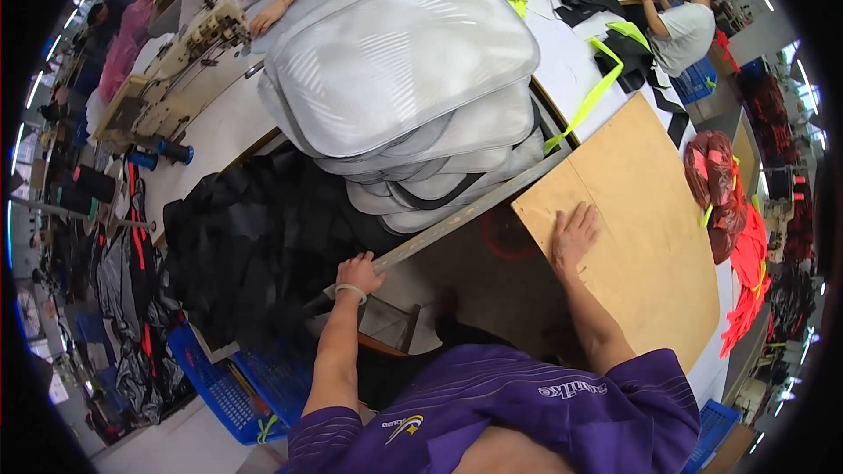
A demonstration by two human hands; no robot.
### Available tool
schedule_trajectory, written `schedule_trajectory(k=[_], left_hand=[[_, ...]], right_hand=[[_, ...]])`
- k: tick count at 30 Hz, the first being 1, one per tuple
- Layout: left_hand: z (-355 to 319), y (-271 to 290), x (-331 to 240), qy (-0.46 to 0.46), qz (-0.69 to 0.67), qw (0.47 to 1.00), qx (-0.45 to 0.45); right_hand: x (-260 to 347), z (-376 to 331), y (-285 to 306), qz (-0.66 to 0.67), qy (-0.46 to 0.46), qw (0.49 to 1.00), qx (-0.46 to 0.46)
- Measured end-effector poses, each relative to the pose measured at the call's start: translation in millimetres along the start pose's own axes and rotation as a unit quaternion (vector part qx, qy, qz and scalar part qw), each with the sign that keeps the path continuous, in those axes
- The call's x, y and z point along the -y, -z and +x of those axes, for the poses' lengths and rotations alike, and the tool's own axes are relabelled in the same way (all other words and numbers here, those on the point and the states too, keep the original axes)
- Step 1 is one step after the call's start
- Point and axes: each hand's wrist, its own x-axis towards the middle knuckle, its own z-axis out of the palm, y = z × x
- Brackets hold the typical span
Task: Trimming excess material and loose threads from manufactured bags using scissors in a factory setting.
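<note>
My left hand (358,273), with a pale band at its wrist, is closed around the lower end of a long, worn grey rail (474,211). My right hand (575,235) lies flat on a plywood board (654,228), fingers stretched out and holding nothing. Beyond the rail rises a stack of light grey, rounded panels (404,53) with white stripe patterns and dark edging. A heap of black fabric (255,237) lies left of the stack, close to my left hand.
At the upper left a person works by a sewing machine (180,79); another person (689,26) sits at the upper right. Neon yellow strips (593,101) trail over the white table. Blue baskets (219,391) stand lower left. Red fabric (746,272) hangs at right.
</note>
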Motion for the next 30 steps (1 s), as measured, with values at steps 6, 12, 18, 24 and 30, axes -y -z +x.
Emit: schedule_trajectory(k=[6, 12, 18, 24, 30], left_hand=[[-1, 3, -2, 0.006, -0.021, 1.000, -0.007], [0, -2, 5, -0.005, -0.032, 0.999, 0.006], [-1, -1, 5, -0.009, -0.050, 0.999, 0.000], [-2, 5, 2, -0.012, -0.040, 0.999, 0.006], [-1, -1, 3, -0.019, -0.042, 0.999, -0.004]], right_hand=[[-2, -1, 4, 0.012, -0.020, 0.999, 0.038], [0, -1, 4, 0.002, -0.027, 0.997, 0.076], [4, 2, 11, -0.009, -0.025, 0.995, 0.100], [5, 2, 17, -0.006, -0.028, 0.993, 0.115], [6, 2, 20, -0.005, -0.031, 0.993, 0.117]])
